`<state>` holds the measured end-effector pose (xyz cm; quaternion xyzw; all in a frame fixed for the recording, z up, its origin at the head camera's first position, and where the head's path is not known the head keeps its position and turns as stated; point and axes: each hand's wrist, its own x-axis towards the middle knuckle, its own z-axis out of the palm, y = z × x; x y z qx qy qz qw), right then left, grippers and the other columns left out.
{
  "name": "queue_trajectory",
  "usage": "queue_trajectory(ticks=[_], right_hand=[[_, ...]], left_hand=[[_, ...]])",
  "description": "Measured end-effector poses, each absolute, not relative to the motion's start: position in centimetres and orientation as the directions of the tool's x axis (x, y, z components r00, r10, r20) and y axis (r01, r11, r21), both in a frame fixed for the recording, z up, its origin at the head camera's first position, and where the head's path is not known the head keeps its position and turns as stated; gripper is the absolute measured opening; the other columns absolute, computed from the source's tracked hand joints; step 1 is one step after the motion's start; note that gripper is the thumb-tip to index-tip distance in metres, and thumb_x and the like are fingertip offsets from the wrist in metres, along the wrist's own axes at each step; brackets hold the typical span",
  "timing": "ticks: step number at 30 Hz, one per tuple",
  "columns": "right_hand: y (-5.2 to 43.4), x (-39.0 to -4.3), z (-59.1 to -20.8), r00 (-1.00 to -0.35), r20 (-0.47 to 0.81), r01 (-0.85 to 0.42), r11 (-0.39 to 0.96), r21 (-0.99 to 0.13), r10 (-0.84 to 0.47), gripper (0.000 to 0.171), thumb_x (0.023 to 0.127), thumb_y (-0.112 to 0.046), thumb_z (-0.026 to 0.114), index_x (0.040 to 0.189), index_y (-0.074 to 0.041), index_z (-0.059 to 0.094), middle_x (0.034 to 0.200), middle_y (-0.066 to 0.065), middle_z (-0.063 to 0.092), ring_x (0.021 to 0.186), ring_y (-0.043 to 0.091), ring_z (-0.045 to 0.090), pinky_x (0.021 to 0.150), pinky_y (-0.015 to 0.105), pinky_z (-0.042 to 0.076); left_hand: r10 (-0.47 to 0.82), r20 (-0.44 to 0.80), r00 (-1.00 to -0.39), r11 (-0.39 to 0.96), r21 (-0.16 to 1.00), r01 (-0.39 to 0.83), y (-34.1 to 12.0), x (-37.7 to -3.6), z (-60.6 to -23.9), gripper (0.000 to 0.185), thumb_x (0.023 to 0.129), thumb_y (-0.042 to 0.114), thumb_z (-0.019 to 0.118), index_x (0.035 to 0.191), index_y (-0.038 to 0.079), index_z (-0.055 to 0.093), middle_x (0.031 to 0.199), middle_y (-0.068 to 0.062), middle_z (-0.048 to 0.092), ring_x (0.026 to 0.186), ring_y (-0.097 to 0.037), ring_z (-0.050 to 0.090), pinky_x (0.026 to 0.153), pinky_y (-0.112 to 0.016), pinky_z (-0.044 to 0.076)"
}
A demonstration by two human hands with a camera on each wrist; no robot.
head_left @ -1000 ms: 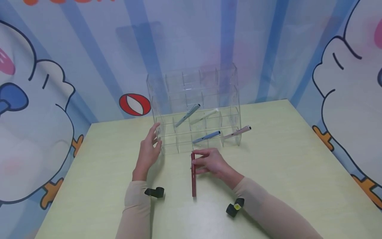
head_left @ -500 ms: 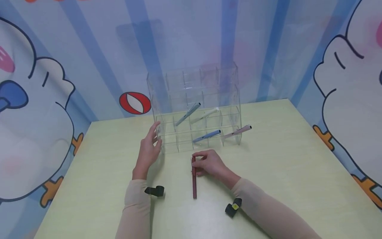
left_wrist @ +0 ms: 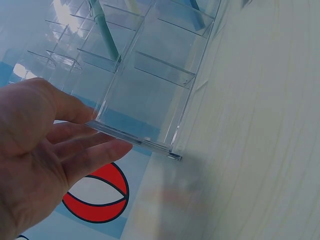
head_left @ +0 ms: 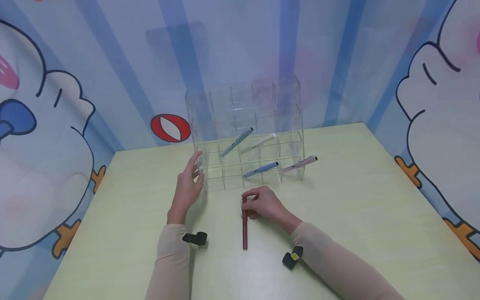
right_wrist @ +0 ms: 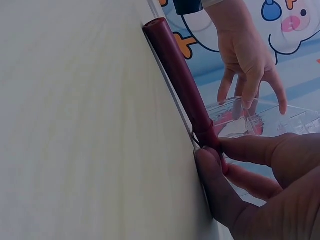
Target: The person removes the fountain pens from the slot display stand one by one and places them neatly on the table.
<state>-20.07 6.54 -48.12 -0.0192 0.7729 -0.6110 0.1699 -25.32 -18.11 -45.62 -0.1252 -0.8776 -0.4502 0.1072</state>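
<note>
Looking down from the head view, your right hand (head_left: 264, 204) pinches the top end of a dark red pen (head_left: 244, 225), fingers curled round it, while the pen lies flat on the pale green tabletop (head_left: 356, 200), pointing from your hand back toward you. It sits just in front of the clear rack (head_left: 247, 137), near its bottom row but apart from it. Your left hand (head_left: 187, 187) stands on edge beside the rack's left front corner, fingers straight and loosely spread, tips at the acrylic wall and holding nothing. Four pens lean in the rack: a grey pen (head_left: 236, 142) and a white pen (head_left: 258, 143) in the middle row, a blue pen (head_left: 260, 169) and a pink pen (head_left: 298, 164) in the bottom row, the pink one poking out past the right side. In the left wrist view, your left hand (left_wrist: 45, 150) is spread, with your fingers (left_wrist: 90, 160) lying against the rack's (left_wrist: 150, 90) lower edge where it meets the tabletop (left_wrist: 260, 125). In the right wrist view, your right hand's (right_wrist: 265, 190) thumb and fingers (right_wrist: 245, 150) clamp the red pen (right_wrist: 180, 80) at its clip end, the barrel resting along the tabletop (right_wrist: 75, 125); your left hand (right_wrist: 247, 55) shows beyond, fingertips on the rack (right_wrist: 270, 120).
</note>
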Motion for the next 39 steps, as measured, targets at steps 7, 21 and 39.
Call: queue_trajectory(ticks=[7,21,39], right_hand=[[6.48,-19.99,-48.27,-0.946,-0.232,0.167,0.269,-0.948,-0.228,0.031,0.086,0.002,0.069,0.117,0.004,0.069,0.077,0.010,0.072,0.061,0.018,0.067,0.055,0.033,0.059],[6.54,-20.09,-48.04,-0.935,-0.236,0.145,0.320,-0.936,-0.266,0.036,0.079,0.003,0.076,0.114,0.005,0.067,0.083,0.010,0.069,0.061,0.018,0.067,0.056,0.033,0.060],[6.00,-19.29,-47.56,-0.909,-0.258,0.125,0.377,-0.918,-0.326,0.040,0.079,0.008,0.076,0.116,0.006,0.062,0.090,0.014,0.061,0.062,0.021,0.070,0.056,0.032,0.060]], left_hand=[[0.121,0.283,-0.952,0.574,0.762,0.300,-17.98,-25.22,-45.77,0.074,0.097,-0.004,0.057,0.157,0.030,0.030,0.151,-0.018,0.046,0.127,-0.040,0.055,0.097,-0.050,0.050],[0.125,0.299,-0.946,0.566,0.762,0.315,-18.09,-25.26,-45.57,0.074,0.096,-0.006,0.058,0.156,0.029,0.031,0.149,-0.020,0.047,0.125,-0.042,0.056,0.096,-0.051,0.051],[0.128,0.310,-0.942,0.569,0.755,0.326,-18.14,-25.31,-45.66,0.074,0.096,-0.006,0.058,0.156,0.027,0.031,0.149,-0.021,0.046,0.126,-0.042,0.054,0.097,-0.051,0.051]])
